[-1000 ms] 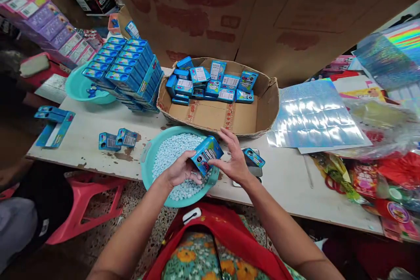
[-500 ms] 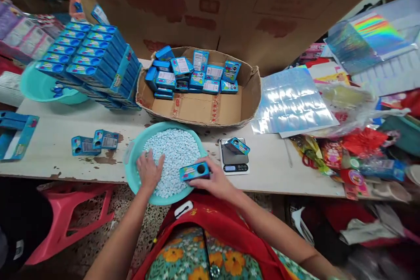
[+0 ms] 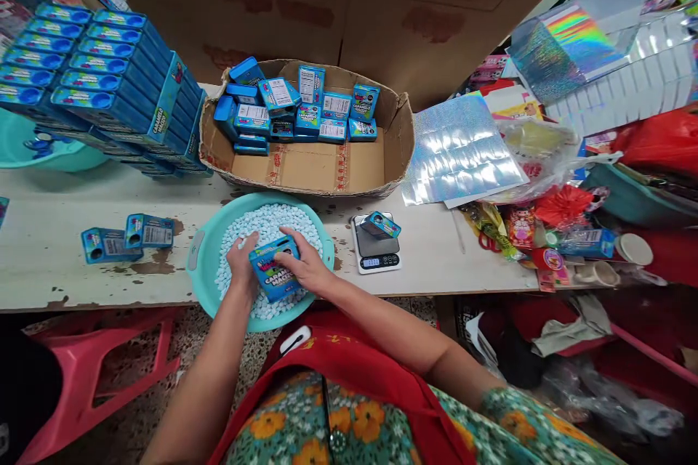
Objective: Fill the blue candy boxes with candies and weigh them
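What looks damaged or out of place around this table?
Mainly wear: the white tabletop has brown patches where its surface looks worn off, and the cardboard box has a ragged, bent rim. One small blue box sits askew on the scale. No clear spill of pale pellets shows outside the basin.

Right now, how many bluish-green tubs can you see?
3: the middle tub holding white pieces, the left tub by the stacked boxes, and the right tub, partly covered. Others may be hidden.

Forearms [image 3: 392, 321] angled inward; left grip [image 3: 243, 260] partly hidden; right grip [image 3: 306, 261] clasping, thumb [image 3: 286, 259] pointing left.
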{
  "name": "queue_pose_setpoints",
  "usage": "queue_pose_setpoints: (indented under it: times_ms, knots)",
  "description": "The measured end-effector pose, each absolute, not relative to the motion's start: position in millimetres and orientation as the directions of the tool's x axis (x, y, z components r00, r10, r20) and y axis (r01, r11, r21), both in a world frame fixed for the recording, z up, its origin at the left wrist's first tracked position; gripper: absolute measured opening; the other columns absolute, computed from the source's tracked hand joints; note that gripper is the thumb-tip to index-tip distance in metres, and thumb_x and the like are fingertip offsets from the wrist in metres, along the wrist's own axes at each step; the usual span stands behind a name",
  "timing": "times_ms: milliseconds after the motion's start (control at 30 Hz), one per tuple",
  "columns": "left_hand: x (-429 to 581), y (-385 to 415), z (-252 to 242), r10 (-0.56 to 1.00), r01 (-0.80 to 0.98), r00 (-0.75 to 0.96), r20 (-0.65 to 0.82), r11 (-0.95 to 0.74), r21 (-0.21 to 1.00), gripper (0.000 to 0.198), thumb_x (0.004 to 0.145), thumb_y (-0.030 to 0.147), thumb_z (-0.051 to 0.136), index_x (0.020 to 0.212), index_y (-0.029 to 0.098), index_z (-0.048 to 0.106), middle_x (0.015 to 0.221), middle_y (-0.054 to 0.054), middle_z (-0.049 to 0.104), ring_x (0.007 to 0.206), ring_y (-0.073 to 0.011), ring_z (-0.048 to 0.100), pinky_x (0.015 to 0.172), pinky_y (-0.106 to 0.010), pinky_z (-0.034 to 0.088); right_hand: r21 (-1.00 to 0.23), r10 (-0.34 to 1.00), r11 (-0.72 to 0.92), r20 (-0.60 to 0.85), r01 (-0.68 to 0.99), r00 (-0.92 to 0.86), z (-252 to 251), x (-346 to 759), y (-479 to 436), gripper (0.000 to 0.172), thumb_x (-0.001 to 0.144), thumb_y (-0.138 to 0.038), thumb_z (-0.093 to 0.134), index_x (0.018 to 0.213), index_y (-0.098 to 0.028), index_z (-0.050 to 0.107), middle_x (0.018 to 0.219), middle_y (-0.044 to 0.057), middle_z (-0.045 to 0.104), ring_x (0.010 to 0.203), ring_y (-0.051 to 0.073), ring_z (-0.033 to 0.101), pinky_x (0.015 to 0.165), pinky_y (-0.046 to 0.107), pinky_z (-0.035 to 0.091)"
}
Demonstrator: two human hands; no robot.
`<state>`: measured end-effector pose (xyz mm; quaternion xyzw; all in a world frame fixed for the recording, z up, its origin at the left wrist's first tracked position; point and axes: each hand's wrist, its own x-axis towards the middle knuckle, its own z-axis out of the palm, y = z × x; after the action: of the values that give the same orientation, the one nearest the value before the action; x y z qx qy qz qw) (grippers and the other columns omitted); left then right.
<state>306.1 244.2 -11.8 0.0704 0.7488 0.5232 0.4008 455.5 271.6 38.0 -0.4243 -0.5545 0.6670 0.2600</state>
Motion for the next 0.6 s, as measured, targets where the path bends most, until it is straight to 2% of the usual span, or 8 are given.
queue_pose_setpoints:
  times_ms: [100,200,267,333,400,433,500,600]
  knots:
    - [307.7,243.1,6.0,0.513,-0.429,-0.65,-0.561,0.362,0.827,0.042,0.06,0.048,0.069,0.086,0.016,0.058,0.075,-0.001,0.056,0.067,-0.0153,0.052,0.064,-0.029,0.045,-0.95,0.871,-0.253,-0.306,0.182,-0.384,29.3,426.5,269.5,0.079,0.065,-0.048,0.077,0.128,-0.018,0.041,0.117,0.009,0.052,0.105,0.023,0.053,0.09,0.034,0.047]
    - [304.2,245.4,16.6,0.475,-0.404,-0.709,-0.52,0.331,0.853,0.04,0.059,0.042,0.07,0.086,0.015,0.059,0.079,0.0,0.057,0.069,-0.0129,0.051,0.066,-0.027,0.043,-0.955,0.922,-0.18,-0.247,0.234,-0.298,26.2,415.0,259.0,0.063,0.074,-0.048,0.069,0.122,-0.016,0.044,0.12,0.011,0.049,0.112,0.023,0.05,0.099,0.036,0.042]
    - [303.2,247.8,19.8,0.455,-0.378,-0.744,-0.49,0.318,0.87,0.04,0.057,0.039,0.072,0.087,0.014,0.06,0.081,0.0,0.058,0.071,-0.0122,0.052,0.068,-0.025,0.043,-0.958,0.916,-0.124,-0.211,0.259,-0.34,30.7,414.2,250.9,0.058,0.082,-0.048,0.06,0.127,-0.016,0.042,0.13,0.014,0.043,0.126,0.024,0.04,0.109,0.04,0.032]
    - [305.9,250.2,21.9,0.432,-0.372,-0.762,-0.482,0.318,0.872,0.042,0.055,0.037,0.074,0.088,0.014,0.06,0.079,0.0,0.058,0.07,-0.0117,0.052,0.067,-0.025,0.042,-0.95,0.877,-0.132,-0.246,0.284,-0.413,39.0,415.2,246.0,0.075,0.078,-0.05,0.064,0.136,-0.016,0.032,0.142,0.016,0.031,0.136,0.026,0.027,0.113,0.044,0.025]
    - [311.5,252.1,24.8,0.414,-0.405,-0.765,-0.493,0.285,0.869,0.046,0.053,0.035,0.076,0.089,0.014,0.058,0.077,0.001,0.057,0.067,-0.0107,0.052,0.064,-0.024,0.042,-0.928,0.834,-0.2,-0.329,0.313,-0.443,47.5,417.4,247.0,0.104,0.062,-0.051,0.077,0.142,-0.014,0.022,0.147,0.017,0.025,0.138,0.031,0.023,0.112,0.048,0.025]
    - [314.4,252.8,27.3,0.411,-0.424,-0.766,-0.494,0.254,0.869,0.047,0.053,0.034,0.077,0.09,0.014,0.058,0.075,0.001,0.057,0.065,-0.0099,0.051,0.062,-0.023,0.042,-0.917,0.81,-0.243,-0.371,0.315,-0.454,50.8,419.6,249.8,0.112,0.054,-0.048,0.082,0.143,-0.014,0.022,0.146,0.017,0.029,0.136,0.033,0.027,0.11,0.049,0.029]
    - [318.2,253.3,34.8,0.411,-0.452,-0.772,-0.484,0.181,0.874,0.045,0.055,0.035,0.076,0.09,0.014,0.056,0.073,0.002,0.056,0.06,-0.0083,0.05,0.057,-0.022,0.041,-0.899,0.752,-0.335,-0.436,0.284,-0.494,54.3,427.6,258.9,0.107,0.05,-0.043,0.083,0.139,-0.014,0.031,0.134,0.015,0.047,0.123,0.031,0.045,0.102,0.046,0.04]
    - [315.0,251.8,52.5,0.51,-0.523,-0.702,-0.497,0.104,0.846,0.038,0.06,0.036,0.073,0.083,0.016,0.051,0.067,0.004,0.053,0.05,-0.0057,0.045,0.046,-0.019,0.034,-0.892,0.704,-0.38,-0.45,0.244,-0.549,53.8,446.7,272.9,0.069,0.06,-0.039,0.076,0.12,-0.014,0.053,0.102,0.007,0.066,0.091,0.025,0.063,0.082,0.04,0.051]
